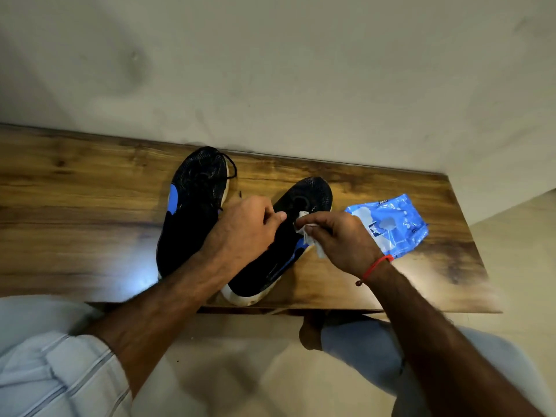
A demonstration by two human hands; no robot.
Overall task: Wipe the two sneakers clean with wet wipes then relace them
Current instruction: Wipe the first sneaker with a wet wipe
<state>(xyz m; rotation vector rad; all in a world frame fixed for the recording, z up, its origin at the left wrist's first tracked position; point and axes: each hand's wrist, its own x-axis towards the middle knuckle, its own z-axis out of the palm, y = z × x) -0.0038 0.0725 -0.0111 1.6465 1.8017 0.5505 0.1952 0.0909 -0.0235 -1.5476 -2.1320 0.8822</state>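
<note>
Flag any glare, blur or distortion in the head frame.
Head view: bright glare patch on the wooden table by the left sneaker heel; lower corners and left edge smeared by blur; table edges bow from the wide-angle lens; left hand and right hand with the wet wipe fairly sharp; wall evenly, dimly lit.

One wide-angle view from the person's head, looking forward and steeply down onto a wooden tabletop (pixel 90 206) set against a wall (pixel 270 55) (edges bend slightly). Both forearms reach in from below, close to the lens.
</note>
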